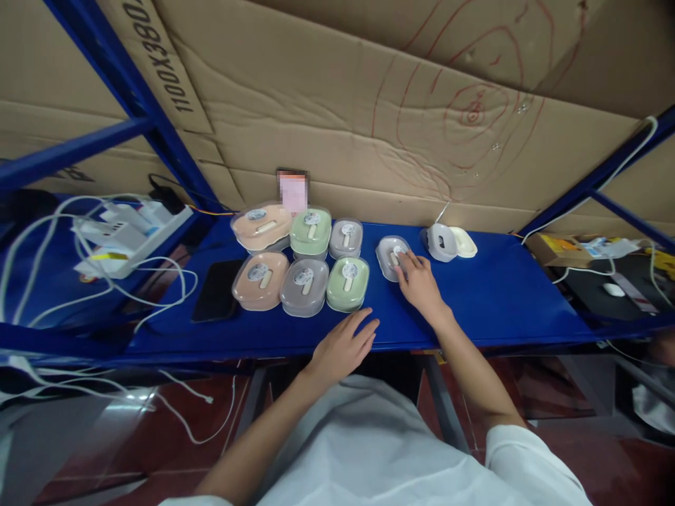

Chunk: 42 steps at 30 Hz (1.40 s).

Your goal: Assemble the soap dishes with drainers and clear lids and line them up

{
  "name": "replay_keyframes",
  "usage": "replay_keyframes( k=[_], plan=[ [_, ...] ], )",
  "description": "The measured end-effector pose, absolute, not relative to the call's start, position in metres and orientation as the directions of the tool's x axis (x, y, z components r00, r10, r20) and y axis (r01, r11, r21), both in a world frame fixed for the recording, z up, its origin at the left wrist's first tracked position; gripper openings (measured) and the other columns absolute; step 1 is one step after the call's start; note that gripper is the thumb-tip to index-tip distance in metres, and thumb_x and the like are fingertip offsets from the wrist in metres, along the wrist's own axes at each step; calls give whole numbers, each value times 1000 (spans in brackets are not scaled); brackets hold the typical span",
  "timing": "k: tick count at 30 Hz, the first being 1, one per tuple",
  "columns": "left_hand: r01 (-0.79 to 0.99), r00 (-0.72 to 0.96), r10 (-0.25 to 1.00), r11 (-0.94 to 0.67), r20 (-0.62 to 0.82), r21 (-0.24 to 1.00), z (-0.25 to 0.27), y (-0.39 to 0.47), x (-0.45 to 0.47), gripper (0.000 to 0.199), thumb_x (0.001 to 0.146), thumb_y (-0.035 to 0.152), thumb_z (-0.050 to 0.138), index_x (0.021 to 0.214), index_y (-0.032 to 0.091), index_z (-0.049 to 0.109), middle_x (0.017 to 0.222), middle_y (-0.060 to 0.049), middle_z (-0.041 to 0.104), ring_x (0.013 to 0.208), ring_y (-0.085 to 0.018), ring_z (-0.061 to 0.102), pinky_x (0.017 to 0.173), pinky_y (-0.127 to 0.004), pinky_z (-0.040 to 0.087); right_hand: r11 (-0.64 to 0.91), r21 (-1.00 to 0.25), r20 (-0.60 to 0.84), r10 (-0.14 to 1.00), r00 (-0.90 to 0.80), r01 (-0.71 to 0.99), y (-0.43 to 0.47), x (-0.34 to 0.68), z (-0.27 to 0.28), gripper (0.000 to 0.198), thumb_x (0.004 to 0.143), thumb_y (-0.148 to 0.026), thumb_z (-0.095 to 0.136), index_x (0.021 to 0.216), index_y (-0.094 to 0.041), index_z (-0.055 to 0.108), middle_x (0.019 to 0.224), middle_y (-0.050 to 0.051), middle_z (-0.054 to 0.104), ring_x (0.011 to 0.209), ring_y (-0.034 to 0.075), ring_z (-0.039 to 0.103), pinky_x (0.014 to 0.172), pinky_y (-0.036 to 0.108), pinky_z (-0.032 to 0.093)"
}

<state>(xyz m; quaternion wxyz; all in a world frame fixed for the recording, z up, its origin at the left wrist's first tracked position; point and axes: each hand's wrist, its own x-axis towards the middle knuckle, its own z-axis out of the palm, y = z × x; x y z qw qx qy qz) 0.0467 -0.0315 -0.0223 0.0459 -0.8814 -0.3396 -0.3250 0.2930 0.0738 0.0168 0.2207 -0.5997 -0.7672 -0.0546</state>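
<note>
Over the right part of a small grey lidded food container lies my right hand, its fingertips on the lid beside the pale handle, fingers apart and not wrapped round it. My left hand rests at the table's front edge with its fingers spread, holding nothing. Just beyond it sits a green lidded container. Left of that are a grey container and a peach one. Behind them stand a large peach container, a green one and a small grey one.
On the blue table, an open grey container stands beside a cream piece at the right. A black phone-like slab lies left. Power strips and white cables fill the left side. Cardboard and blue posts stand behind.
</note>
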Motion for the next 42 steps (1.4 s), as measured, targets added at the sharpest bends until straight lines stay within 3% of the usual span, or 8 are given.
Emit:
replay_keyframes(
  k=[6,10,13,19,26,32,36,42],
  plan=[
    [667,501,637,-716,586,209,-20,-34,47,32,106,24,57,136,18,66,149,-17,62,121,-27,73,99,-39,65,361,-376,451,876,-172,854,127,325,27,60,112,-52,33,156,-15,53,148,17,66,127,31,67,112,50,52],
    [662,511,633,-722,581,204,-22,-33,47,31,106,25,58,135,19,67,149,-15,63,118,-27,73,99,-38,65,122,-256,568,822,47,959,136,391,25,60,110,-50,35,149,-11,59,152,23,61,139,40,56,117,61,42],
    [641,558,603,-750,570,165,-23,-32,47,28,105,23,59,131,17,69,144,-16,65,122,-28,72,105,-41,62,11,-193,490,868,86,981,125,423,18,55,103,-54,51,137,-15,69,145,22,67,132,44,58,110,64,46],
    [658,533,603,-736,593,156,-21,-32,48,29,105,21,59,131,15,69,149,-20,61,130,-29,68,105,-41,62,166,-226,478,878,-39,960,81,418,9,40,108,-36,44,122,-19,76,122,15,77,117,33,68,106,49,53],
    [669,545,619,-727,565,152,-21,-32,49,31,105,22,59,133,17,69,150,-20,60,127,-31,70,103,-44,63,333,-185,416,879,-234,924,43,394,7,47,108,-48,51,143,-21,65,146,14,68,139,36,58,113,57,46],
    [625,574,620,-754,535,202,-18,-31,48,40,105,21,56,145,21,63,160,-17,54,140,-31,62,112,-46,57,514,-408,391,845,-364,755,34,380,16,43,112,-46,42,102,-27,79,115,6,81,116,27,73,109,50,51],
    [582,670,575,-800,469,149,-11,-30,47,51,106,22,54,158,25,52,171,-12,42,154,-30,47,121,-47,48,470,-438,463,848,-256,766,64,390,10,42,112,-48,39,128,-27,72,142,9,71,137,27,63,118,52,46],
    [577,743,562,-813,364,77,-8,-30,47,55,107,23,54,161,27,46,174,-7,38,156,-30,44,123,-47,45,176,-229,256,960,-116,957,108,419,-9,62,106,-55,45,158,-21,49,168,18,44,156,40,39,121,69,35]
  ],
)
